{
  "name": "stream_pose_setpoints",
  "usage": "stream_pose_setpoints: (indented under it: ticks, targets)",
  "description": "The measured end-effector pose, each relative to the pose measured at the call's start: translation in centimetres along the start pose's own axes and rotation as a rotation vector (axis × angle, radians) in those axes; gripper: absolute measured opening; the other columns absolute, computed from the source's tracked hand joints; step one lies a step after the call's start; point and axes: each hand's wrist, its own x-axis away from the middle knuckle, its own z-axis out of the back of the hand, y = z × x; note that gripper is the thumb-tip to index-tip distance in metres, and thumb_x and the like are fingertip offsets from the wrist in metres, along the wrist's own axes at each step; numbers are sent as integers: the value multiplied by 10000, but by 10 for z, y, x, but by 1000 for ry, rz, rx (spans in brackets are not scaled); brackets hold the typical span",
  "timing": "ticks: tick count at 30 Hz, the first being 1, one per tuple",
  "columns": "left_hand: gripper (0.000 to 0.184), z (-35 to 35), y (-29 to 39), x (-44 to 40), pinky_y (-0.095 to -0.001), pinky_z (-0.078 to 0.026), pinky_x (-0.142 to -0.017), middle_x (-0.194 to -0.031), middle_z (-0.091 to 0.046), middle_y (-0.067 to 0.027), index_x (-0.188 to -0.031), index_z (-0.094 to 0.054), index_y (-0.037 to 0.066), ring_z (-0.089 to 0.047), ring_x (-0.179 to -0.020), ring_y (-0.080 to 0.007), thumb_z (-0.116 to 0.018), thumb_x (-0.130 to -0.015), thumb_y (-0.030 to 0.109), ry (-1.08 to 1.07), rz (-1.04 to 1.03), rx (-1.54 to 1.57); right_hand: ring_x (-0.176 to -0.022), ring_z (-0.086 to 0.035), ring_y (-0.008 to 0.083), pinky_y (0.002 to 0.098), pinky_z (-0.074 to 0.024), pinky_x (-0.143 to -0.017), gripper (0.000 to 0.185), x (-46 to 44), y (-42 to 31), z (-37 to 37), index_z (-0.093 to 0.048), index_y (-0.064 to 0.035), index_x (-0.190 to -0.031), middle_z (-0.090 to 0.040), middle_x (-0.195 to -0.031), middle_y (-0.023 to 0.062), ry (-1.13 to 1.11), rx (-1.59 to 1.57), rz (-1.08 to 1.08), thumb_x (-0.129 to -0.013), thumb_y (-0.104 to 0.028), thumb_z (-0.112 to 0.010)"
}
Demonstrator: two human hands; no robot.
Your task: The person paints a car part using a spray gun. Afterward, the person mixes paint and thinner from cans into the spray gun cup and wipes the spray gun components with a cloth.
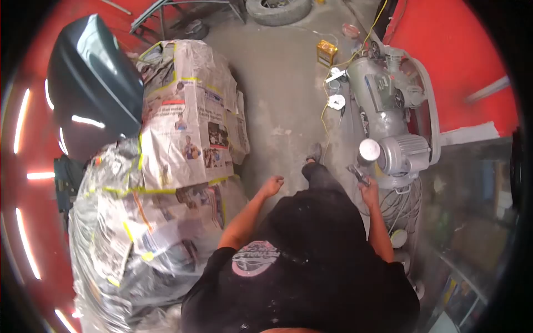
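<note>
My right hand (369, 191) is closed around the handle of a metal spray gun (358, 175), held beside the compressor. Just beyond the gun is a cup with a round white top (369, 150); whether it is joined to the gun I cannot tell. My left hand (272, 186) hangs in front of my body with its fingers curled in and nothing visible in them. To its left is a car body masked with newspaper (183, 133), yellow-green tape and clear plastic sheeting (94, 238).
A dark glossy panel (97, 83) stands at the left. On the right are a grey air compressor (383, 94), coiled hoses (402, 211) and a yellow hose (355, 53). A gold tin (326, 53) and a tyre (277, 11) are on the concrete floor (277, 83).
</note>
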Motion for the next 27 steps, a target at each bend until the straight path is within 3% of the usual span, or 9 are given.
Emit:
stream_pose_setpoints:
  ticks: [6,9,10,12,15,20,22,25,27]
  targets:
    - [411,130,-32,-69,-489,-537,-961,-1150,-705,-302,-1189,-717,-29,-666,-1143,-455,-613,-962,297,-99,49,-165,-763,-628,159,331,-518,-720,483,-163,-90,-52,-672,22,-1315,-691,-888,90,-12,14,5,-838,-41,-712]
    - [389,172,-28,-120,-498,-534,-956,-1105,-703,-308,-1108,-728,-31,-658,-1115,-477,-588,-960,300,115,122,-15,-1167,-685,326,392,-495,-1022,478,-243,-150,-58,-659,19,-1337,-732,-1230,202,-207,-42,-182,-872,-75,-714]
    - [389,182,-24,-136,-523,-533,-924,-1037,-703,-313,-1034,-727,-20,-660,-1064,-495,-552,-964,320,192,133,71,-1058,-682,293,388,-511,-955,466,-263,-150,-67,-669,13,-1321,-732,-1139,177,-121,48,-38,-868,-84,-722]
    - [390,216,-17,-177,-549,-528,-896,-1013,-691,-324,-983,-713,-16,-659,-1028,-509,-525,-966,325,29,48,-73,-841,-675,225,379,-542,-822,444,-315,-158,-95,-688,0,-1291,-732,-958,127,67,203,295,-862,-102,-739]
    - [383,230,-67,-264,-578,-518,-908,-1034,-703,-300,-1011,-720,11,-658,-1021,-515,-517,-968,333,41,20,-128,-860,-678,239,393,-543,-854,422,-388,-183,-131,-699,-6,-1273,-733,-951,129,29,152,184,-868,-121,-737]
    - [376,371,-60,-411,-533,-520,-987,-1137,-697,-297,-1123,-745,36,-654,-1111,-486,-553,-963,316,72,178,-52,-817,-643,183,349,-534,-768,376,-499,-245,-185,-707,30,-1204,-691,-896,79,-56,10,37,-849,-92,-733]
    - [391,434,-50,-442,-523,-520,-999,-1156,-693,-300,-1139,-744,27,-652,-1134,-475,-566,-957,323,149,22,-86,-788,-631,168,345,-525,-713,319,-530,-277,-208,-713,41,-1146,-681,-873,81,17,-5,-66,-843,-59,-722]
    - [424,512,-44,-505,-498,-516,-1028,-1175,-701,-295,-1169,-744,11,-652,-1176,-447,-605,-938,338,139,40,-65,-762,-626,171,351,-525,-702,309,-593,-284,-237,-712,48,-1132,-674,-849,79,0,32,112,-843,-59,-728]
    - [439,544,-58,-552,-484,-515,-1040,-1181,-706,-288,-1189,-745,16,-654,-1186,-437,-618,-932,349,14,36,-120,-720,-606,166,346,-506,-673,311,-613,-295,-256,-713,42,-1140,-662,-815,53,92,33,37,-840,-43,-716]
